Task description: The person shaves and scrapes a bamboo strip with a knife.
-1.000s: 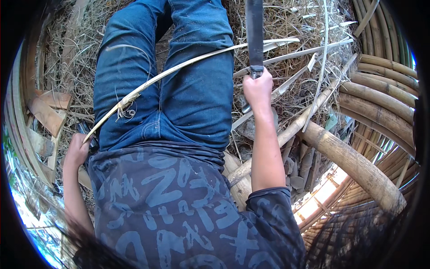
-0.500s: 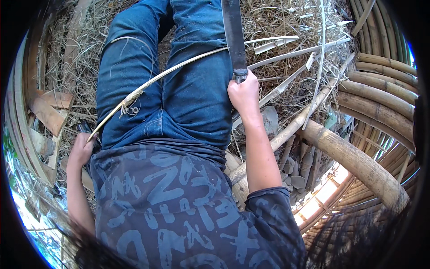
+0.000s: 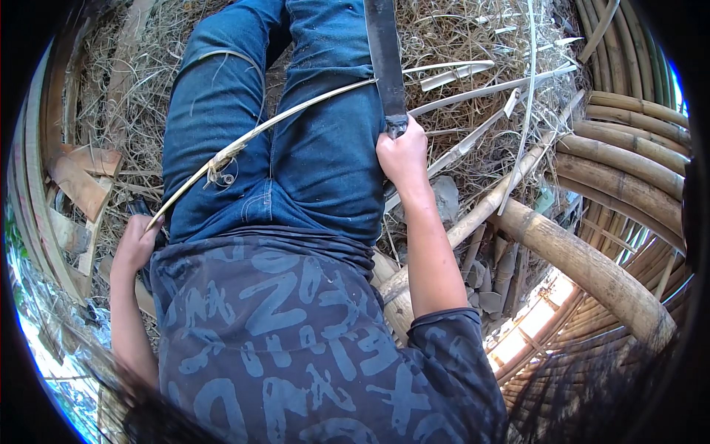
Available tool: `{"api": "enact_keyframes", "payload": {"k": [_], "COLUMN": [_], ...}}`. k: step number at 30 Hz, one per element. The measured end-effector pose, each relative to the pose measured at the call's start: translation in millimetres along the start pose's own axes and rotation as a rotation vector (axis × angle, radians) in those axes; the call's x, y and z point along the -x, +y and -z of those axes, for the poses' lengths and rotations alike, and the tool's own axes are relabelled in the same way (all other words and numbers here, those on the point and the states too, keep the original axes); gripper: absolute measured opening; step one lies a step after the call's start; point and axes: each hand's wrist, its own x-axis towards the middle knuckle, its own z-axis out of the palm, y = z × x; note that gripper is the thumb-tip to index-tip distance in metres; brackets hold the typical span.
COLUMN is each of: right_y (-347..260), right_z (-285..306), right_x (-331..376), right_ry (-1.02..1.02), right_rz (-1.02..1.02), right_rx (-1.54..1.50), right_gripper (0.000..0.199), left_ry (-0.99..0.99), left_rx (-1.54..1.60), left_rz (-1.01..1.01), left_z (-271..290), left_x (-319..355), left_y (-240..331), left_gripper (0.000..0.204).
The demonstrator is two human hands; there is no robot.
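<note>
Shirt (image 3: 259,355) bore blue letter-like print. Left hand (image 3: 137,243), low by the hip, was clamped on the strip (image 3: 224,157), which slanted over the jeans (image 3: 325,170). Right arm stretched forward, right hand (image 3: 403,154) clenched round the knife (image 3: 386,66), blade across the strip.

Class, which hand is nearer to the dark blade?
Right: the right hand grips the handle at the base of the dark blade; the left hand is farther, lower left, holding the pale strip.
</note>
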Motion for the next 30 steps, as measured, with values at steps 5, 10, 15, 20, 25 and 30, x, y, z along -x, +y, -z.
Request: {"api": "enact_keyframes", "payload": {"k": [5, 10, 15, 20, 25, 30], "right_y": [-5, -2, -1, -2, 3, 8], "right_z": [-2, -4, 0, -1, -1, -1], "right_x": [7, 5, 2, 2, 0, -1], "right_ry": [-0.02, -0.03, -0.04, -0.033, -0.03, -0.029], "right_rz": [-0.007, -0.018, -0.042, -0.006, -0.005, 0.009], "right_rx": [0.112, 0.08, 0.058, 0.074, 0.017, -0.013], "right_gripper": [0.022, 0.024, 0.026, 0.025, 0.021, 0.018], "left_ry": [-0.169, -0.022, -0.137, 0.011, 0.02, -0.074], "left_rx": [-0.071, 0.018, -0.098, -0.108, -0.123, -0.117], "left_rz": [-0.067, -0.208, -0.122, -0.174, -0.23, -0.212], "left_z": [13, 20, 38, 38, 52, 54], "left_x": [-23, -14, -15, -20, -26, -34], "left_y": [34, 60, 100, 122, 147, 156], "left_gripper": [0.024, 0.026, 0.027, 0.032, 0.037, 0.036]}}
